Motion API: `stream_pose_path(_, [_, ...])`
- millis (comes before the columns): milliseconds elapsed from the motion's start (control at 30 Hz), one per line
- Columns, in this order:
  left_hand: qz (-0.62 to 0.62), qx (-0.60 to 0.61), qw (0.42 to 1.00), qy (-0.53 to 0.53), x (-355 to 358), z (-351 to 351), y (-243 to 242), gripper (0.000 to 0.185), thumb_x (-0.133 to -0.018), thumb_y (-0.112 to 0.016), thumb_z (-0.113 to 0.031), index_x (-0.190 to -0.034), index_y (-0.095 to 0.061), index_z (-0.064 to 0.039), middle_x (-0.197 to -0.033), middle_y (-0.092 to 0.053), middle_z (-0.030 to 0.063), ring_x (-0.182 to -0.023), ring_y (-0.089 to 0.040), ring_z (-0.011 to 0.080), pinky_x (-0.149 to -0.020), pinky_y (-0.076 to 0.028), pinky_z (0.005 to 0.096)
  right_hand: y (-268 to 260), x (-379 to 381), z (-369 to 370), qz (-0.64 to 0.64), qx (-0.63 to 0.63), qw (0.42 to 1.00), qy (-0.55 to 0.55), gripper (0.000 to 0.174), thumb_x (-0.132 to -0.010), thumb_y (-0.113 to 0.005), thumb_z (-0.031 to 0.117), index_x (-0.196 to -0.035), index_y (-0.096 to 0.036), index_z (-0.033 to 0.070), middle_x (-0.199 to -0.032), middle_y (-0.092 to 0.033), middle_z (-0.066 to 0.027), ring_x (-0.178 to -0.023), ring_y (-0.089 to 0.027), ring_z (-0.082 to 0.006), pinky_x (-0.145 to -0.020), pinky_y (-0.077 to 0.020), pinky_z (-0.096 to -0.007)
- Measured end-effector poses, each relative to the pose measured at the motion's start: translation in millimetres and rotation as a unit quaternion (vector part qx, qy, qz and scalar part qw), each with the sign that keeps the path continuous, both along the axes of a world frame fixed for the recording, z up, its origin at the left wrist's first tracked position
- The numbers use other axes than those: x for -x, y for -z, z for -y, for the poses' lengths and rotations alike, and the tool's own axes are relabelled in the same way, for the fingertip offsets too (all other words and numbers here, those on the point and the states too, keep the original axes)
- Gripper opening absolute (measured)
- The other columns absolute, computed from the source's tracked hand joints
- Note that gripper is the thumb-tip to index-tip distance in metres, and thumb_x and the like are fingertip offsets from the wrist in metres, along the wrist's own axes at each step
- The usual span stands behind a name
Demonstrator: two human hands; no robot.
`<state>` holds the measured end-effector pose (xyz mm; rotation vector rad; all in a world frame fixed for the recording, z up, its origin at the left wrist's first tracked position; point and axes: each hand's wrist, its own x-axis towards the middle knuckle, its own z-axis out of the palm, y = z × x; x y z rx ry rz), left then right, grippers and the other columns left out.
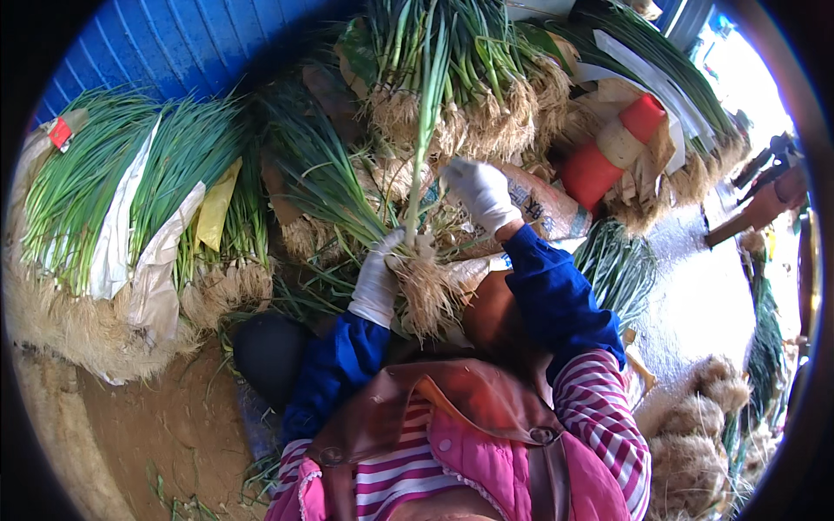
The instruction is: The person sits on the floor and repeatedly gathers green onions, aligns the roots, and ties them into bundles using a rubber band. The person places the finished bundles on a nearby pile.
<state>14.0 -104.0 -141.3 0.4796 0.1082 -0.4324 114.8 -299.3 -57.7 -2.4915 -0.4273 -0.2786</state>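
My left hand (pixel 380 279), in a white glove, grips several green onion plants (pixel 427 296) just above their tan, fibrous roots. One pale green stalk (pixel 423 130) rises upright from that grip. Other dark leaves (pixel 332 176) fan out to the upper left from beside the hand. My right hand (pixel 481 194), also gloved in white, is raised to the right of the upright stalk, a short gap from it. Its fingers are curled, and whether anything thin is between them cannot be made out. Loose leaf scraps (pixel 449 228) lie behind the held roots.
Green onion bundles (pixel 143 189) wrapped in paper strips lie to the left. A large pile of green onions (pixel 469 78) sits ahead, by a printed sack (pixel 534 202). A red-and-tan roll (pixel 612 153) is at right. Root clumps (pixel 690 443) lie lower right. A blue ribbed wall (pixel 163 45) stands behind.
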Motion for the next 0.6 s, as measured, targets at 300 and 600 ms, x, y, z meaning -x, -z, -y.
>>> stream_pose_path(300, [-0.016,-0.182,0.982,-0.04,31.4,33.5,3.9,0.026,-0.093,-0.06,-0.022,-0.114,-0.063,-0.007,-0.1,-0.069,0.0053,-0.084,-0.066,0.0142,-0.078,-0.052,0.0285,14.0,-79.3,-151.9,0.065,0.115,0.981,-0.142,0.027,-0.084,-0.067,0.035,-0.1,-0.069,0.013,-0.091,-0.071,-0.0105,-0.084,-0.069,-0.0325,-0.072,-0.0536,-0.0424])
stream_pose_path(600, [0.005,-0.29,0.953,-0.091,45.2,37.4,9.3,0.018,-0.089,-0.065,-0.026,-0.092,-0.065,-0.008,-0.082,-0.064,0.0002,-0.068,-0.057,0.0092,-0.064,-0.044,0.0246,65.4,-130.1,-214.2,-0.019,0.271,0.955,-0.122,0.024,-0.092,-0.056,0.032,-0.096,-0.072,0.014,-0.091,-0.073,-0.0088,-0.087,-0.07,-0.0317,-0.073,-0.0539,-0.0433])
